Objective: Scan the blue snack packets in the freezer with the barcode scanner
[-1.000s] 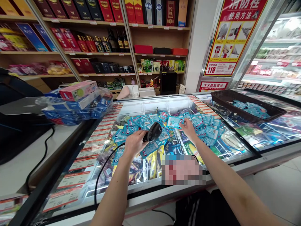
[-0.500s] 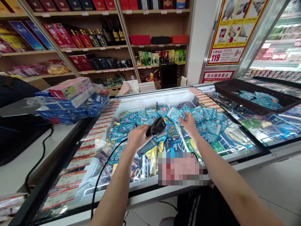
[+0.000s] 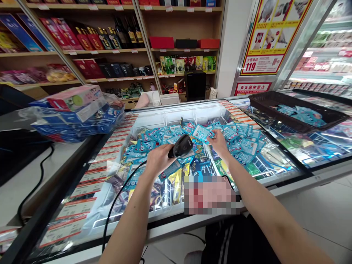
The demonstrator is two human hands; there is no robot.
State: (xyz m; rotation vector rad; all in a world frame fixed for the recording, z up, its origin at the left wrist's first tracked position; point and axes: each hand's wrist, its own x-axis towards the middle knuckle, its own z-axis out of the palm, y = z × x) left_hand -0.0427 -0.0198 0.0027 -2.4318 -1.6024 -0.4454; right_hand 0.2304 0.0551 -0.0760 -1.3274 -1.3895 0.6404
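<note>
Your left hand [image 3: 158, 159] has its fingers [image 3: 167, 156] clamped round a corded barcode scanner [image 3: 181, 146], while your right hand [image 3: 220, 143] pinches a blue sachet [image 3: 200, 132] over the chest freezer [image 3: 176, 110] — this looks like scanning, so the next move calls for bringing the two together.

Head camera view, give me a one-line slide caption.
Left hand holds a corded scanner near a blue packet pinched by the right hand above a shop freezer.

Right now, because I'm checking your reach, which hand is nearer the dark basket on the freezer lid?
Right: the right hand, pinching a blue packet, is left of the dark basket; the left hand, gripping the corded scanner, is farther left.
</note>
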